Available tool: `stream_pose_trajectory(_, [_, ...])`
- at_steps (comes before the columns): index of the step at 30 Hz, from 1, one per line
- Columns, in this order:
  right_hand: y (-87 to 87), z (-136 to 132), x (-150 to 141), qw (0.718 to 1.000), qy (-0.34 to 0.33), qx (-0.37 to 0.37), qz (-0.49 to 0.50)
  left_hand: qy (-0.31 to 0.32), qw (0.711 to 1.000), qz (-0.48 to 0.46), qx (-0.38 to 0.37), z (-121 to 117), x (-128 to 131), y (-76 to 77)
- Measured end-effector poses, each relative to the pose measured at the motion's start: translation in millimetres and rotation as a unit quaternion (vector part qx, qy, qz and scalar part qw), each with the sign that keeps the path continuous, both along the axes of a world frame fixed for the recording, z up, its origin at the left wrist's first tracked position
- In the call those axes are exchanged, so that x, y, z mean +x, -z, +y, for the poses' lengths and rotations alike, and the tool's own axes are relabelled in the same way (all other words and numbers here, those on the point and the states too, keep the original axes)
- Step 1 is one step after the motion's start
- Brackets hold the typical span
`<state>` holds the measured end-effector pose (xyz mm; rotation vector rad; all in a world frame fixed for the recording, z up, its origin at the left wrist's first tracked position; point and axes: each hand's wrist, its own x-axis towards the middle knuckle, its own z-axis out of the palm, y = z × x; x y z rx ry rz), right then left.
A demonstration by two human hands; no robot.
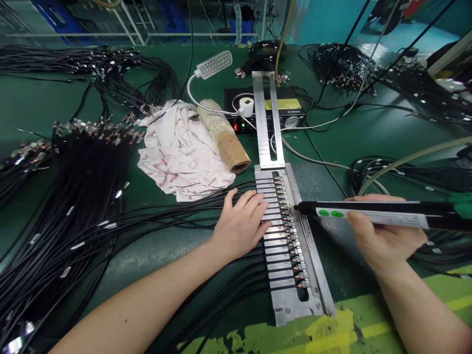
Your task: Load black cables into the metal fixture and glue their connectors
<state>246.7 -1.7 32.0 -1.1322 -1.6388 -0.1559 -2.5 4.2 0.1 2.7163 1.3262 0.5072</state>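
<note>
A metal fixture (pixel 282 250) with a slotted side holds a row of black cables (pixel 184 212), their small metal-ended connectors (pixel 295 252) lined up along its right side. My left hand (pixel 239 223) lies over the cables at the fixture's left edge, fingers spread and flat, gripping nothing. My right hand (pixel 385 238) is closed around a long black glue syringe (pixel 372 212) with a white label and green stickers. Its thin tip points left, right beside the connectors near the fixture's middle; whether it touches one I cannot tell.
Behind stand a black control box (pixel 291 118) with a gauge, a slotted metal frame (pixel 260 123) and a gooseneck lamp (pixel 215 65). A printed cloth (pixel 180 167) and a wrapped cardboard tube (pixel 232 150) lie left of them. Cable bundles (pixel 81 182) cover the left; more coils (pixel 335 66) lie right.
</note>
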Motion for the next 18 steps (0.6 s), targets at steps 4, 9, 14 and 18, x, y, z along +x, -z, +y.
stream_pose_trajectory(4, [-0.8, 0.2, 0.0, 1.0, -0.003, -0.001, -0.002, 0.001, 1.0, -0.003, 0.004, 0.3, 0.6, -0.5])
stream_pose_trajectory(9, [0.7, 0.0, 0.7, 1.0, -0.007, 0.002, 0.003, 0.002, 1.0, -0.008, 0.011, 0.5, 0.7, -0.6])
stream_pose_trajectory(14, [0.9, -0.9, 1.8, 1.0, -0.016, -0.001, 0.01, 0.002, 1.0, -0.007, 0.008, 0.6, 0.3, -0.4])
stream_pose_trajectory(18, [0.9, -0.7, 1.8, 1.0, -0.026, 0.0, 0.018, 0.001, 1.0, 0.0, 0.005, 0.5, 0.4, -0.3])
